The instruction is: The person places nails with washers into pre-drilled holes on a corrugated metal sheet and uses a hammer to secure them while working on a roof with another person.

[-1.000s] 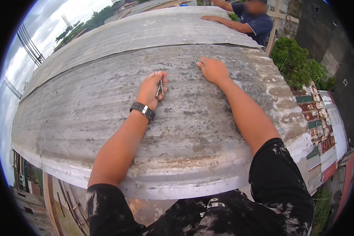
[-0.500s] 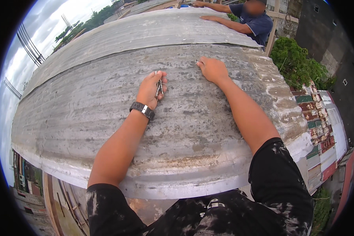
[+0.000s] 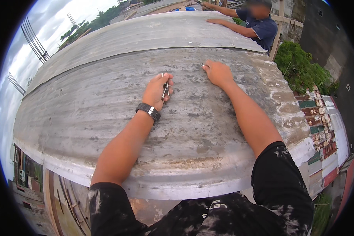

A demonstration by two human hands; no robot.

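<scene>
Several slim, silvery metal fasteners [image 3: 166, 91] sit at eleven o'clock, held in our curled left hand [image 3: 155, 89], over a weathered grey corrugated metal sheet [image 3: 196, 122]. At one o'clock, our right hand [image 3: 219, 73] pinches a small silvery metal piece [image 3: 202, 65], thumb and finger nearly together. Beyond, toward half past one, is a co-worker in a navy short-sleeved shirt [image 3: 264, 30].

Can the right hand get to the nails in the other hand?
Probably yes: nothing stands between the right hand and the nails in the left hand, though the right pinches a small metal piece.
</scene>
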